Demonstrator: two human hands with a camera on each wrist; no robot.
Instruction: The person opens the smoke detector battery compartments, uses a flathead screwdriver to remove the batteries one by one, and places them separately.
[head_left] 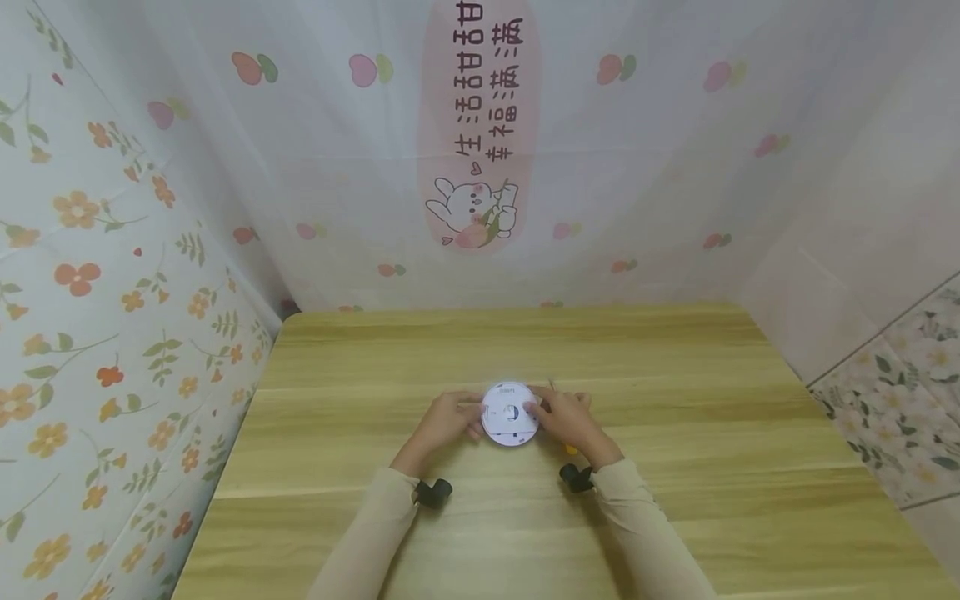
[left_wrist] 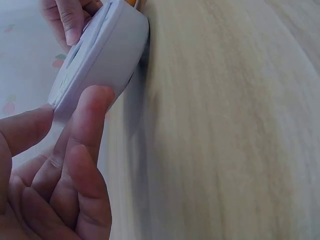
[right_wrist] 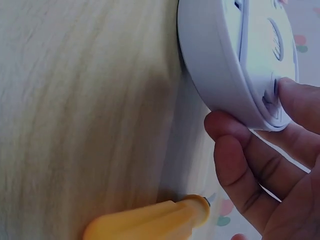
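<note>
Near the middle of the wooden table (head_left: 675, 467), a round white disc-shaped device (head_left: 510, 414) lies flat with its face up, and both hands meet on it. The left hand (head_left: 448, 419) comes in from the left, its fingertips (left_wrist: 95, 100) pinching the device's left rim. The right hand (head_left: 567, 418) comes in from the right, thumb laid on the face near the small central panel and fingers (right_wrist: 235, 150) curled under the right rim, so it grips that edge. Being round, the device has no long axis; it sits squarely between the two hands, about equally close to each. Just beside the right hand, on its near side, an orange-handled tool (right_wrist: 150, 220) lies on the table, apart from the device and held by neither hand.
</note>
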